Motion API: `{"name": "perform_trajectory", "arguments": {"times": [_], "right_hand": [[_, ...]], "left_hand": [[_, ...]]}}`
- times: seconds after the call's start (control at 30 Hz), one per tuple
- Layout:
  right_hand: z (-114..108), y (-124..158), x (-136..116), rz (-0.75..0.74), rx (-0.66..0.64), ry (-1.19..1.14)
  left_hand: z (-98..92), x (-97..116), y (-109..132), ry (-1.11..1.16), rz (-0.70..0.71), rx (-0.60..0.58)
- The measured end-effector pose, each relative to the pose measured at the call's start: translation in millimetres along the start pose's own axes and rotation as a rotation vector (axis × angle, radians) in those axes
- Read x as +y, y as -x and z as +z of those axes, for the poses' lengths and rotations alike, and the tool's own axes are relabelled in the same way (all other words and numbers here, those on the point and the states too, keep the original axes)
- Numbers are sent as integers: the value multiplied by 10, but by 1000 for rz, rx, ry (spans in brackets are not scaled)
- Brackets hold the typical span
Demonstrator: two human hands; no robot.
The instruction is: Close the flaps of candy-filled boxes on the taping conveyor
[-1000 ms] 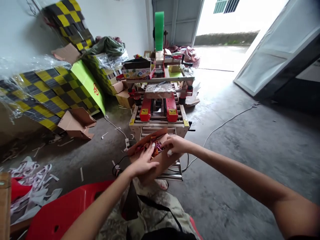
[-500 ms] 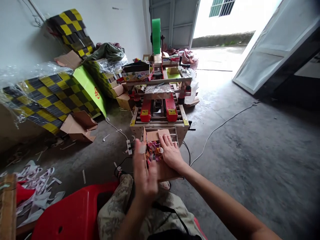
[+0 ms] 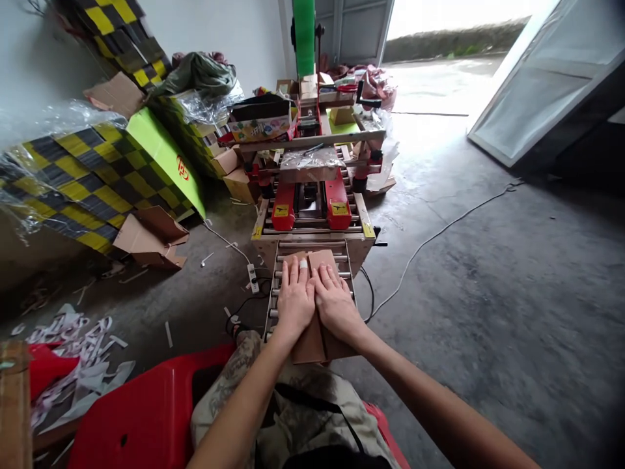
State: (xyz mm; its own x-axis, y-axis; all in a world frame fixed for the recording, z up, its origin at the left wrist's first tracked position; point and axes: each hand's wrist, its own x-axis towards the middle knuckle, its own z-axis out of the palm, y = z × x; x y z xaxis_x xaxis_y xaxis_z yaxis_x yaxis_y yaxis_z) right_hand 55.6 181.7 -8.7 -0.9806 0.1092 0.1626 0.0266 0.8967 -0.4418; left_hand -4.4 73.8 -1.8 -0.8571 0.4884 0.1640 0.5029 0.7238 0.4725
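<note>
A brown cardboard box (image 3: 309, 348) lies on the roller conveyor (image 3: 274, 286), its two top flaps folded inward so that they nearly meet along the middle. Flat on the left flap rests my left hand (image 3: 295, 296), fingers stretched forward, a white wrap round one finger. My right hand (image 3: 336, 301) presses on the right flap with its fingers spread. Both hands lie side by side, thumbs close together. The box's contents are hidden beneath the flaps.
Just ahead stands a carton-sealing machine (image 3: 312, 172) with red side belts and a green tape roll (image 3: 303, 39). Checkered stacks (image 3: 92, 169) line the left wall. A red stool (image 3: 141, 410) is at lower left; a power strip (image 3: 252, 278) and cable lie on the floor.
My left hand has come down onto the box, and the left flap is now folded over the colourful wrapped packets. My right hand stays on the right flap. The view has tilted down slightly.
</note>
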Motion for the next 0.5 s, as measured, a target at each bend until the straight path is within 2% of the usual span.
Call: {"name": "perform_trajectory", "arguments": {"times": [0.13,0.2,0.27,0.37,0.43,0.5], "right_hand": [[-113,82,132,-47,-62,-299],[-144,190,96,-82,-89,-320],[-124,319,9,-177,-107,-227],[-27,452,-58,-315,-78,-45],[6,450,15,-364,-44,33],[0,327,166,-413,-16,55]], "left_hand": [[-29,106,22,-199,-28,-19],[-23,124,32,-245,-32,-44],[-15,116,11,-248,-39,-75],[-56,68,-139,-141,-47,-116],[-157,24,-276,27,-36,-177],[-298,-35,-345,276,-66,-240]]}}
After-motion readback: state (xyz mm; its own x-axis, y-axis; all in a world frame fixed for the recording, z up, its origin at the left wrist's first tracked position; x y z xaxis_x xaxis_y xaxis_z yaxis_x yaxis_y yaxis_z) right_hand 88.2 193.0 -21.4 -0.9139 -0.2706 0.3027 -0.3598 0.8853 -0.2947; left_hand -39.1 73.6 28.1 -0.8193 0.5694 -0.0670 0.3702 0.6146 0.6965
